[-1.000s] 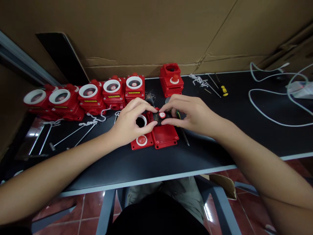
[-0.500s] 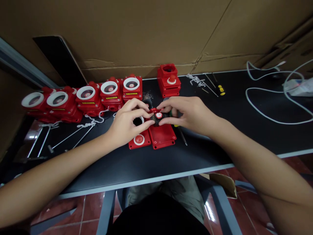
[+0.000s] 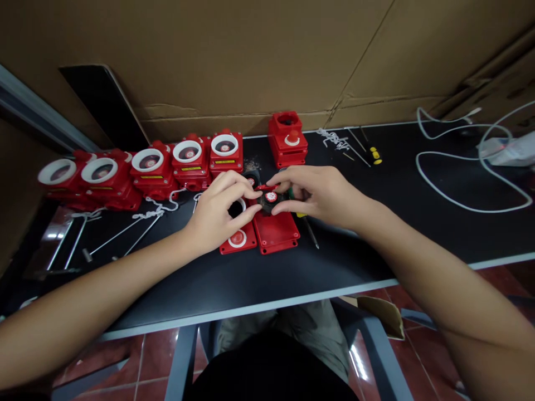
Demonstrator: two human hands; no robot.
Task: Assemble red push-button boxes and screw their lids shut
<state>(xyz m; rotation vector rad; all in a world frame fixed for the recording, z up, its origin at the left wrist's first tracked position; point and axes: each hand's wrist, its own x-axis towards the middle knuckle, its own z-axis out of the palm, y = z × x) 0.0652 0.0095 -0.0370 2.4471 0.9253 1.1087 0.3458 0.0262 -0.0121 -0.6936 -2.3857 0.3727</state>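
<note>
A black round part with a white and red centre is pinched between the fingertips of my left hand and my right hand. Both hands grip it from opposite sides above a red box. A small red piece shows at its far side, between the fingertips. Under my left hand lies a red cover with a white-ringed red button, its upper part partly hidden by the fingers. Beside my right hand a screwdriver rests on the black table.
Several red boxes with white rings line the back left, near white cords and metal rods. Another red box stands at the back centre. A yellow-black tool and white cable lie to the right.
The view has shifted very slightly. The small red piece at the far side of the black part looks a little more tilted; both hands hold nearly the same position.
</note>
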